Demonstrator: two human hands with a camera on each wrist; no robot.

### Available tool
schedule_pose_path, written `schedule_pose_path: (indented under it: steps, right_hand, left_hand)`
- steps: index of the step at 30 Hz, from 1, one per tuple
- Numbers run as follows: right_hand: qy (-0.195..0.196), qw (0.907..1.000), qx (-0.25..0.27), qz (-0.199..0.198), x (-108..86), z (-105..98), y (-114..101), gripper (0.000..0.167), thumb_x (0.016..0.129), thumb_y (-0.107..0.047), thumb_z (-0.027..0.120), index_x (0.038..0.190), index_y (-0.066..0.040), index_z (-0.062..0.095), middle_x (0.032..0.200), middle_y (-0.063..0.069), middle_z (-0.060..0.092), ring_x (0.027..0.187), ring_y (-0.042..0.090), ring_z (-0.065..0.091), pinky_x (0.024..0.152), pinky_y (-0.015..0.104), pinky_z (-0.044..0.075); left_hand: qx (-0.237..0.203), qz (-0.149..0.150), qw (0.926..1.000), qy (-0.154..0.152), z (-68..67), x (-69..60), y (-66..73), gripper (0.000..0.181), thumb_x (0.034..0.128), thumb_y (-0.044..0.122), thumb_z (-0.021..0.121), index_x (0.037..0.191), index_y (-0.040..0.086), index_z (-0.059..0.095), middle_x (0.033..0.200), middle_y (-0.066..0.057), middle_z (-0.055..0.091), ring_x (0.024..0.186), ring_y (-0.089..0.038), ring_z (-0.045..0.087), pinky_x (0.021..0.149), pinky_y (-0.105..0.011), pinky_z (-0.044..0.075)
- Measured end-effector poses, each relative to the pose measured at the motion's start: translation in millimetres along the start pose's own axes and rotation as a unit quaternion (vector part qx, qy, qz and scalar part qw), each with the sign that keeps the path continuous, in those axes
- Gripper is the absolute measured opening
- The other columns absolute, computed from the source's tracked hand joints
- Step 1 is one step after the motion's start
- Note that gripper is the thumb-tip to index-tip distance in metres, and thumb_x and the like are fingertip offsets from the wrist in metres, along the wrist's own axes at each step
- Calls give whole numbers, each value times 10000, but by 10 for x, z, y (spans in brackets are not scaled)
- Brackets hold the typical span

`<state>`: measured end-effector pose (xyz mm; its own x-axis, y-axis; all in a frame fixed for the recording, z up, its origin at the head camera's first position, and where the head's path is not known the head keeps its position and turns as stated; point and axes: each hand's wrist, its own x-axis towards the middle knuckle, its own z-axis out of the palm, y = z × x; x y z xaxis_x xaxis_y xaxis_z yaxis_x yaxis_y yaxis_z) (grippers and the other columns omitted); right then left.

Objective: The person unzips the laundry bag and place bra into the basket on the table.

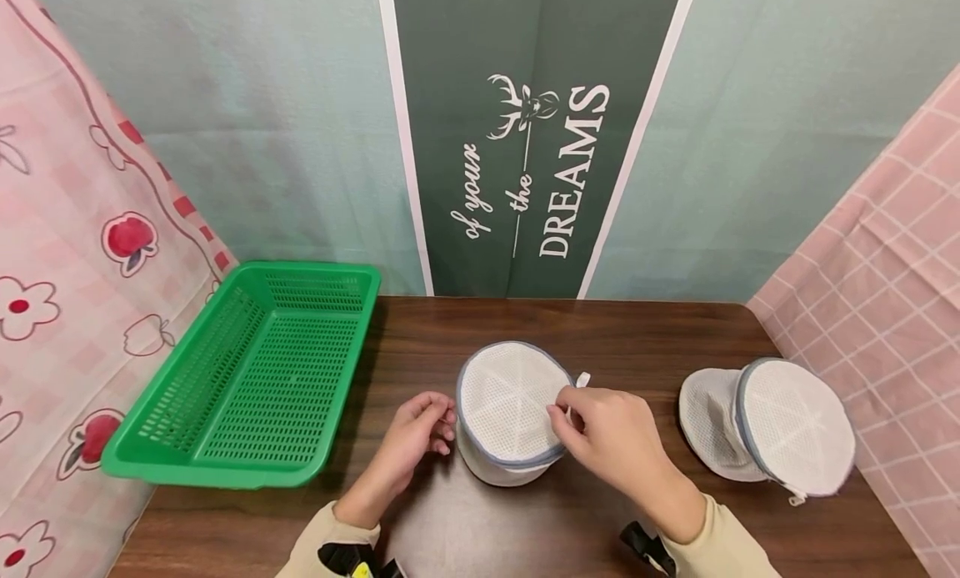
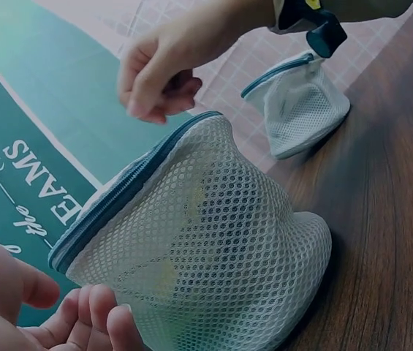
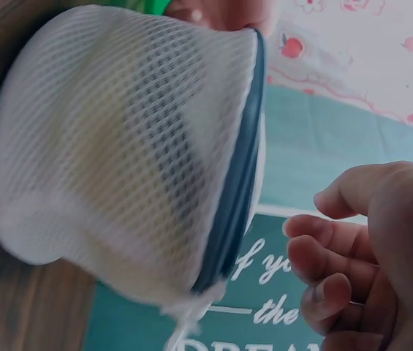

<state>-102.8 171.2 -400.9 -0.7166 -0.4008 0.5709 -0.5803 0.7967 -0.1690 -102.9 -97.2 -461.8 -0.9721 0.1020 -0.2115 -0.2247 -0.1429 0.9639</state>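
A round white mesh laundry bag (image 1: 513, 403) with a blue-grey zip around its top stands upright on the table. Its top looks flat and closed, and pale yellowish shapes show faintly through the mesh side (image 2: 213, 219). Close by the bag's left side is my left hand (image 1: 420, 432), its fingers loosely bent and holding nothing. My right hand (image 1: 611, 432) hovers by the right edge of the top. In the right wrist view, that hand (image 3: 374, 256) is apart from the bag, fingers relaxed. A white zip end tab (image 1: 582, 379) sticks out at the bag's upper right.
To the left lies a green plastic basket (image 1: 318, 469) with nothing inside. Another white mesh laundry bag (image 1: 798, 428) leans over at the right of the wooden table (image 1: 600, 328), its zip pull (image 1: 797, 500) hanging at the front. Curtains enclose the back and sides.
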Motion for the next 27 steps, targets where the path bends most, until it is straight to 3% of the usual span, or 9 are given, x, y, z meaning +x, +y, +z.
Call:
schedule_pose_path:
  steps: [9, 19, 27]
  right_hand:
    - [-195, 9989, 228, -353, 195, 68, -228, 192, 828, -200, 710, 706, -267, 578, 600, -201, 345, 519, -44, 320, 448, 178, 247]
    - [-443, 9964, 385, -619, 219, 212, -376, 195, 818, -200, 733, 694, -240, 589, 589, -182, 378, 515, -24, 352, 449, 177, 272]
    - [-634, 9931, 266, -953, 189, 295, -466, 256, 802, -371, 822, 739, -210, 632, 597, -151, 503, 506, 9, 434, 462, 228, 379]
  left_hand:
    - [102, -64, 9999, -67, -5, 0, 2, 213, 1035, 103, 559, 1102, -97, 594, 859, -20, 626, 688, -109, 596, 561, -217, 503]
    - [134, -90, 9998, -137, 31, -8, 11, 233, 1040, 117, 554, 1104, -104, 594, 848, -17, 621, 698, -112, 593, 564, -223, 507]
    - [207, -72, 9995, -240, 37, -7, 9, 242, 1035, 106, 550, 1089, -122, 610, 838, -15, 615, 705, -117, 591, 565, -222, 506]
